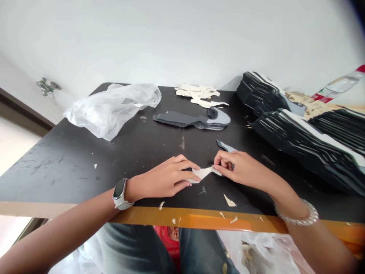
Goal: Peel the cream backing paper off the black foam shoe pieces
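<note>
My left hand (168, 177) and my right hand (238, 167) both pinch a small cream paper strip (204, 173) low over the black table (85, 160), near its front edge. The left fingers grip the strip's left end and the right fingers grip its right end. A grey cut piece (225, 146) lies partly under my right hand. My left wrist carries a watch (119, 193) and my right wrist a bead bracelet (299, 215).
A clear plastic bag (111, 106) lies at the back left. A stack of grey cut pieces (194, 120) sits mid-table, with cream paper pieces (201, 93) behind it. Large black-and-white stacks (308, 125) fill the right side. A bottle (339, 85) lies beyond them. Paper scraps (229, 201) dot the front edge.
</note>
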`<control>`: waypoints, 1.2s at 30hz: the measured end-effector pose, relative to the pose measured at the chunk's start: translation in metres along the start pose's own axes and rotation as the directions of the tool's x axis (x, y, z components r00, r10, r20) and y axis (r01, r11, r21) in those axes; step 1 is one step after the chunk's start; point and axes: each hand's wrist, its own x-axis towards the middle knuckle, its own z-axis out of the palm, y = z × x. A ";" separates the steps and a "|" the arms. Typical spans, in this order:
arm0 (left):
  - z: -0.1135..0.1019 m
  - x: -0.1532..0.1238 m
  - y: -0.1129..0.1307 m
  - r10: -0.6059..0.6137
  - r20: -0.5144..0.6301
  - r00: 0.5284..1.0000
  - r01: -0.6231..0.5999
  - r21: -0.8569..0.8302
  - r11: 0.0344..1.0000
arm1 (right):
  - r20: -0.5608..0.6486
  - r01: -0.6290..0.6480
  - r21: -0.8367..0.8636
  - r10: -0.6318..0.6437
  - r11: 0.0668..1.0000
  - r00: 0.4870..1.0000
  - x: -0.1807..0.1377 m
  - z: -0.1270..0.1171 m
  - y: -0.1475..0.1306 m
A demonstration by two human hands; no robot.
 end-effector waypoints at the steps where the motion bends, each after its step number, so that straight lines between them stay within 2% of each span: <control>1: 0.000 0.000 0.000 -0.003 0.002 1.000 0.003 -0.004 1.000 | 0.005 0.001 -0.021 -0.001 1.000 1.000 0.000 0.000 0.000; 7: -0.002 -0.001 -0.001 -0.028 0.007 1.000 0.028 0.008 1.000 | -0.021 -0.052 -0.037 0.051 0.998 0.998 -0.002 -0.005 0.009; 13: -0.005 -0.001 -0.001 -0.071 -0.016 0.997 0.071 0.003 0.997 | 0.084 -0.063 0.111 0.054 0.992 0.995 -0.005 -0.014 0.021; 15: -0.003 -0.001 -0.001 -0.076 -0.032 0.997 0.076 -0.011 0.997 | -0.031 -0.031 0.136 0.035 0.990 0.999 -0.004 -0.010 0.016; 18: -0.001 -0.001 -0.001 -0.081 -0.069 0.994 0.078 -0.037 0.996 | -0.294 0.128 0.094 -0.095 0.987 0.951 0.002 0.003 0.000; 19: 0.000 -0.001 -0.001 -0.081 -0.082 0.993 0.078 -0.043 0.996 | -0.299 0.207 0.058 -0.181 0.977 0.937 0.004 0.008 -0.006; 21: 0.001 -0.002 -0.003 -0.090 -0.101 0.991 0.085 -0.048 0.995 | -0.214 0.324 -0.006 -0.318 0.946 0.924 0.008 0.017 -0.015; 23: 0.000 -0.002 -0.005 -0.104 -0.110 0.989 0.099 -0.044 0.994 | -0.170 0.362 -0.033 -0.363 0.931 0.916 0.011 0.023 -0.019; 26: -0.002 -0.002 -0.007 -0.110 -0.142 0.984 0.106 -0.040 0.994 | -0.201 0.365 -0.014 -0.360 0.931 0.911 0.014 0.026 -0.018; 29: -0.006 -0.002 -0.009 -0.104 -0.225 0.969 0.105 -0.010 0.994 | -0.221 0.343 0.035 -0.328 0.939 0.919 0.014 0.026 -0.018; 34: -0.013 -0.002 -0.016 -0.102 -0.385 0.917 0.133 0.055 0.990 | -0.185 0.205 0.095 -0.185 0.974 0.965 0.003 0.028 -0.035; 36: -0.015 -0.003 -0.019 -0.102 -0.432 0.896 0.144 0.065 0.987 | -0.181 0.169 0.032 -0.160 0.985 0.970 -0.007 0.030 -0.045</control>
